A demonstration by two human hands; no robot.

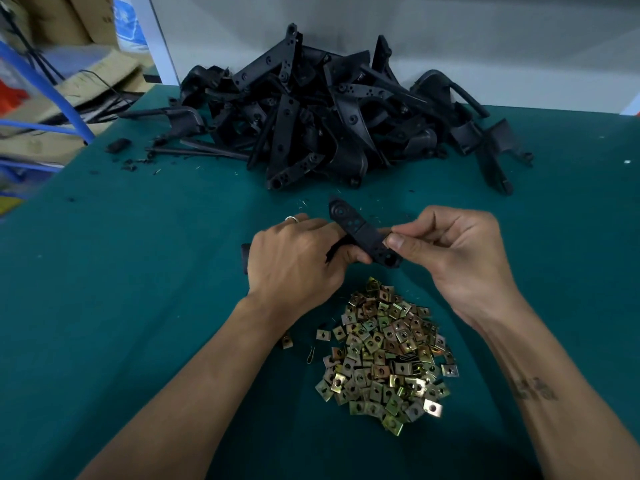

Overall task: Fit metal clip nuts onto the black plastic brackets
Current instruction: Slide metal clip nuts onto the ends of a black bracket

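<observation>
I am at a table covered in dark teal cloth [104, 271]. Nearest to me, between my forearms, lies a heap of small square metal clip nuts [388, 355], brass and silver in colour, with a few strays just left of it. Above the heap, my two hands hold one black plastic bracket [363, 233] off the cloth. My left hand [294, 261] is curled around its lower part, a ring on one finger. My right hand [450, 251] pinches the bracket's near end between thumb and fingertips; I cannot tell whether a clip nut is under them. The bracket's rounded far end points away from me. Further back sits a large tangled pile of black brackets [329, 123], against a pale wall [485, 46]. Beyond the table's left edge are cardboard boxes [79, 19] and blue tubing [52, 95], blurred.
</observation>
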